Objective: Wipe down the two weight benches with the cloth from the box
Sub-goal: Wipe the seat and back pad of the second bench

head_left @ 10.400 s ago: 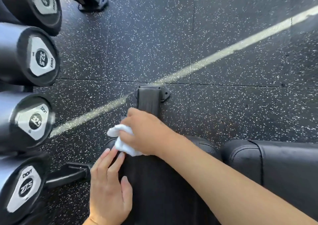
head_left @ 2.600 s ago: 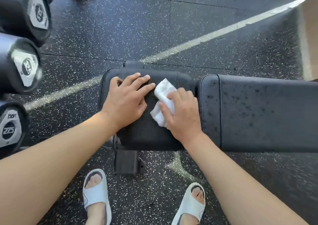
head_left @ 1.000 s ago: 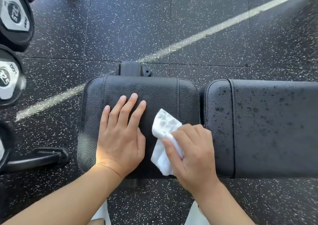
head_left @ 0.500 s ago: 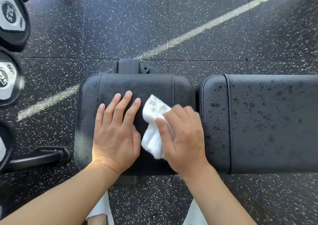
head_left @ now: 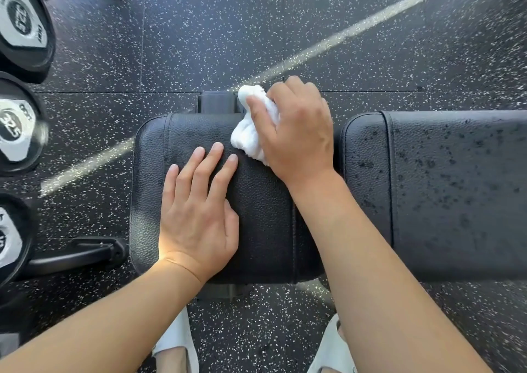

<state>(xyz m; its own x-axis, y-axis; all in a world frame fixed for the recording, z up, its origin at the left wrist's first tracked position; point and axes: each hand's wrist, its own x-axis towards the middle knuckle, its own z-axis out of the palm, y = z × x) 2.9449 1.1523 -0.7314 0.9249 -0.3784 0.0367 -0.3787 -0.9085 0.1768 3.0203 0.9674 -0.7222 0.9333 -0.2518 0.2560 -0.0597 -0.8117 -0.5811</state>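
1. Fingers (head_left: 288, 93) of the right hand (head_left: 296, 133) curl over a bunched white cloth (head_left: 251, 133), the thumb pinching it from the left side.
2. Straight fingers (head_left: 199, 167) of the left hand (head_left: 196, 213) lie flat on the seat pad (head_left: 262, 215), holding nothing.
3. That cloth sits at the far edge of the seat pad, part of it hanging past the edge beside a black frame bracket (head_left: 218, 103).
4. Just right of the seat pad, across a narrow gap, lies the long back pad (head_left: 456, 190) of the same weight bench, dotted with dark wet specks.
5. Black speckled rubber flooring (head_left: 214, 30) lies under the bench, crossed by a pale diagonal stripe (head_left: 370, 21).
6. Dumbbell ends (head_left: 20, 24) line the left edge; one silver cap reads "32.5" (head_left: 11, 127), the next looks similar but is blurred.
7. No containers are in view.
8. White sandals (head_left: 176, 341) show below the bench.
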